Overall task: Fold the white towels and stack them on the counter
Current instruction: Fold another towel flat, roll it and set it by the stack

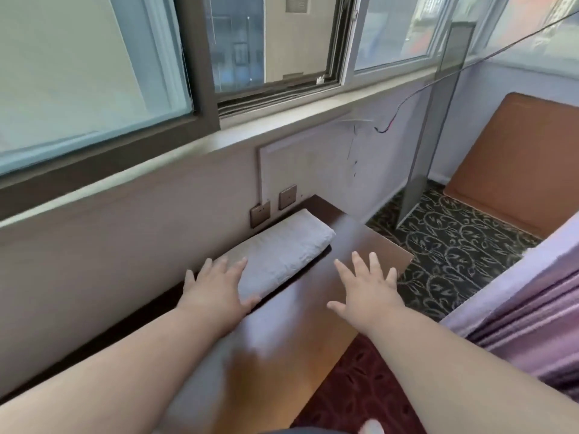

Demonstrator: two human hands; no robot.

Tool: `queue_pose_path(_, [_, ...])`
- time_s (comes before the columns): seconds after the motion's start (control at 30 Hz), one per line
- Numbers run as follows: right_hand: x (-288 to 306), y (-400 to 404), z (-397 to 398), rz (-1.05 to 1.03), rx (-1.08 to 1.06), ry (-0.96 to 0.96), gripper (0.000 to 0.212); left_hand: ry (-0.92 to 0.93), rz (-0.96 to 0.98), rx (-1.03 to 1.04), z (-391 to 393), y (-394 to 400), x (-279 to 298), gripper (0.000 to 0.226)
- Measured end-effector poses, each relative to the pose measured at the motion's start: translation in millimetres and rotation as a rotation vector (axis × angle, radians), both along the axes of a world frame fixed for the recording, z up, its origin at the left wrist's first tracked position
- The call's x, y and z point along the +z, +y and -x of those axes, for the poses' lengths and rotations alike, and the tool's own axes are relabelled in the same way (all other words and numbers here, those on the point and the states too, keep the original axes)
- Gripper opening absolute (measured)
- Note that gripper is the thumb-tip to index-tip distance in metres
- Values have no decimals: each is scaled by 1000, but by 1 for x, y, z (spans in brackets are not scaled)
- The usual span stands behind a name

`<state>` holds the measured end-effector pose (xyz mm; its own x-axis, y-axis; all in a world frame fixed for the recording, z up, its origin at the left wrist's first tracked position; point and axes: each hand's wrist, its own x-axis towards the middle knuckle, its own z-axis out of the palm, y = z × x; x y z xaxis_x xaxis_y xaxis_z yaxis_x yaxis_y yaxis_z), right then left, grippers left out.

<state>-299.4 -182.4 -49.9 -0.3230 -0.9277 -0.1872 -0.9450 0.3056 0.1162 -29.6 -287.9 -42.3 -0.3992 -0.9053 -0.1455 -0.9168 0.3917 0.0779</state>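
One folded white towel [283, 247] lies on the dark wooden counter [291, 311], pushed up against the wall at the counter's far side, its long edge running along the wall. It looks like a single flat, oblong bundle; whether more than one towel is layered in it cannot be told.

Two bare hands reach forward over the counter. The left hand [216, 292] is spread flat, fingers apart, with its palm down over the near end of the towel; the fingertips lie on the cloth and the thumb sits at the towel's front edge. It grips nothing. The right hand [365, 292] is also opened wide, all five fingers splayed, palm down above the bare wood just to the right of the towel and apart from it. Whether it touches the counter surface cannot be told. It holds nothing.

On the wall just behind the towel are two bronze-coloured wall plates [273, 204], one lower left and one upper right, side by side. Above runs a pale window ledge [219, 142] under dark-framed sliding windows [200, 57]. One thin cable [404, 103] hangs across the right part of the scene. A patterned carpet [451, 245] covers the floor beyond the counter, one orange-brown panel [517, 161] leans at the far right, and a purple striped cloth [532, 314] fills the right edge.
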Motion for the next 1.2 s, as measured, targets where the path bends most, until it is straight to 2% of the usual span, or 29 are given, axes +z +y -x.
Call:
queue_pose_path(0.2, [-44, -73, 26, -64, 227, 6, 96, -152, -44, 97, 9, -19, -47, 90])
queue_pose_path(0.4, [-70, -172, 84, -114, 451, 29, 101, -245, -110, 220, 53, -45, -80, 100])
queue_pose_path(0.57, [-98, -236, 129, -227, 578, 98, 109, -330, -142, 145, 110, -67, -118, 106])
queue_pose_path(0.63, [-109, -256, 133, -250, 655, 100, 114, -309, -177, 140, 127, -73, -134, 107])
queue_pose_path(0.83, [-148, -277, 128, -325, 792, 4, 122, -258, -289, 320, 155, -85, -168, 113])
queue_pose_path(1.03, [-175, -283, 135, -207, 840, 23, 118, -261, -249, 502, 132, -105, -182, 121])
queue_pose_path(1.2, [-179, -295, 131, -174, 859, 19, 112, -306, -242, 448, 125, -122, -181, 118])
